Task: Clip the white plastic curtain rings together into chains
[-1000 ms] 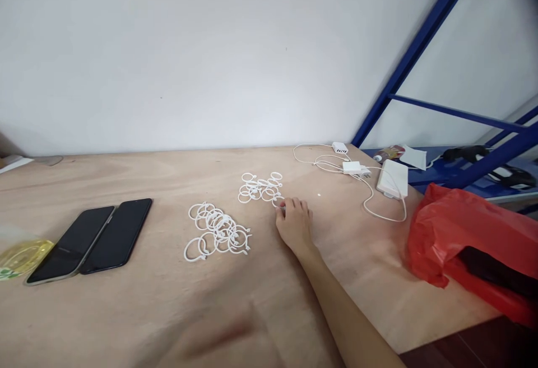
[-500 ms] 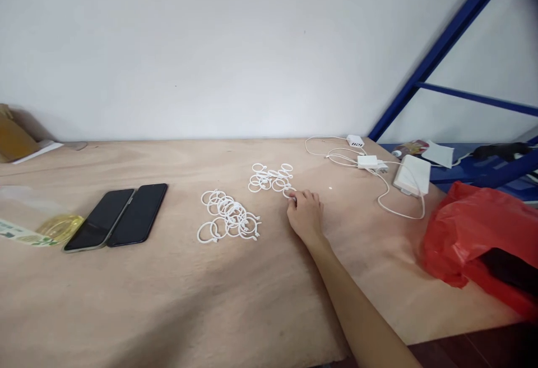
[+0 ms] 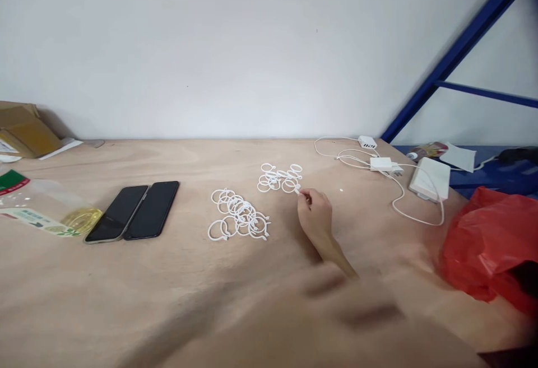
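Note:
My right hand (image 3: pixel 315 211) is closed at the right edge of the farther pile of white plastic rings (image 3: pixel 269 177). Its thumb and forefinger pinch the small tab of a white plastic ring (image 3: pixel 289 186). Nearer and to the left lies a larger pile of similar rings (image 3: pixel 239 211), overlapping one another, each with a small tab. Close to the camera at the bottom, my left hand (image 3: pixel 294 329) is a large blur across my right forearm. Its fingers are too smeared to read.
Two dark phones (image 3: pixel 153 211) lie side by side on the wooden table (image 3: pixel 126 301). A clear packet (image 3: pixel 50 205) and a cardboard box (image 3: pixel 29 130) are at left. White chargers with cables (image 3: pixel 380 164), a white box (image 3: pixel 429 178) and a red plastic bag (image 3: pixel 487 239) are at right.
My left hand has come into view at the bottom. The view has turned left. My right hand, earlier over a ring at the pile's edge, now pinches a ring's tab.

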Available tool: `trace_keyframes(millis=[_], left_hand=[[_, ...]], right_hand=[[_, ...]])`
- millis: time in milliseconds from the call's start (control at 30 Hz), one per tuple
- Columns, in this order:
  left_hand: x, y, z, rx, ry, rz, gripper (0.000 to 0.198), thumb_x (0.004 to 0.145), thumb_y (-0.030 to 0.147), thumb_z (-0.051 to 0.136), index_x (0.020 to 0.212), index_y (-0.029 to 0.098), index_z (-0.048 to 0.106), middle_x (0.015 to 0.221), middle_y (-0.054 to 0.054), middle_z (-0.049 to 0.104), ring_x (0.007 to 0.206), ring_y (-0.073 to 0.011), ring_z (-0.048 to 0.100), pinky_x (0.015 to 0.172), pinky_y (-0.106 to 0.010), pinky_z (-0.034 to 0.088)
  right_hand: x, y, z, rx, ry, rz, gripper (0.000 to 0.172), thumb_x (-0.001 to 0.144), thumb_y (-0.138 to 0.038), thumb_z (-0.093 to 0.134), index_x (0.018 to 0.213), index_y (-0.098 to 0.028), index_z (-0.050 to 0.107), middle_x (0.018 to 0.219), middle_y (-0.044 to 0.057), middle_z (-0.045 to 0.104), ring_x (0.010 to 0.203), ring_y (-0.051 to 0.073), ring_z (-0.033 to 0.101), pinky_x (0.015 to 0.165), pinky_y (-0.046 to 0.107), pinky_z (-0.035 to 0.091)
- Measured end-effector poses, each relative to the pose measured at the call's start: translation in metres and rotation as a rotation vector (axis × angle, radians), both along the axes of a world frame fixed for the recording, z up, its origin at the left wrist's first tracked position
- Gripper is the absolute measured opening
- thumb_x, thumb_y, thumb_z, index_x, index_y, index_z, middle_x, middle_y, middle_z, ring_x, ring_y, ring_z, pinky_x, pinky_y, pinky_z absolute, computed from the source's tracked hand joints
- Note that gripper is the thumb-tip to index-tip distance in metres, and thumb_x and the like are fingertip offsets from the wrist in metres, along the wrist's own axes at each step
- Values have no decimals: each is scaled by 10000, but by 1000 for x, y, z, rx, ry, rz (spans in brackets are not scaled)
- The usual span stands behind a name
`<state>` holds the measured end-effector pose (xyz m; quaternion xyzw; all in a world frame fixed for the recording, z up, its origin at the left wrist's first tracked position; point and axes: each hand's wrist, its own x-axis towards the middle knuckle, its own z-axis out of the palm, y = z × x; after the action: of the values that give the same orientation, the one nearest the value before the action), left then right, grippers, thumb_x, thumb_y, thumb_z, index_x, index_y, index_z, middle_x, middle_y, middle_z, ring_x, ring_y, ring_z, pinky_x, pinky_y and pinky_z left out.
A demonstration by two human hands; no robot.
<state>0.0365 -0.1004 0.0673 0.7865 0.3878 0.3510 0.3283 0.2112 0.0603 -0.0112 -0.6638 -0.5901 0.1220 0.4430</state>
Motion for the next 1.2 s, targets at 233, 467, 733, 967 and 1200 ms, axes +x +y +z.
trace_keyframes(millis=[233,467,733,967,1200], left_hand=[[5,107,10,-44,3,190,267,916,269,397,1090,216,592,1108,-69,636,895,-200,594,793,-354,462],[-7,114,-23,-351,-97,123,196,865,343,504,930,181,593,836,-24,633,710,-156,535,642,-279,406],[-10,115,-42,-654,-690,202,298,716,428,701,765,151,600,668,-1,602,597,-101,493,561,-218,380],[-10,111,-39,-848,-906,129,269,670,352,756,711,139,598,695,-23,609,667,-118,533,578,-212,381],[-16,108,-41,-969,-810,4,339,771,382,680,613,127,522,570,28,450,469,-41,300,444,-197,202]], right_hand=[[-16,-15,23,-370,972,568,194,727,-353,683,692,-170,631,641,-13,539,612,115,463,609,261,367],[-25,-22,29,-567,1269,722,246,666,-312,788,802,-165,645,735,-2,648,647,101,559,636,238,405],[-27,-26,28,-576,1222,860,257,667,-326,799,822,-160,678,671,-5,649,545,59,459,543,213,314],[-25,-29,30,-604,1173,932,248,706,-379,759,736,-150,668,680,-13,610,522,52,449,503,212,291],[-35,-33,28,-659,1118,932,343,740,-423,714,603,-149,560,521,-47,488,433,42,320,400,210,160]])
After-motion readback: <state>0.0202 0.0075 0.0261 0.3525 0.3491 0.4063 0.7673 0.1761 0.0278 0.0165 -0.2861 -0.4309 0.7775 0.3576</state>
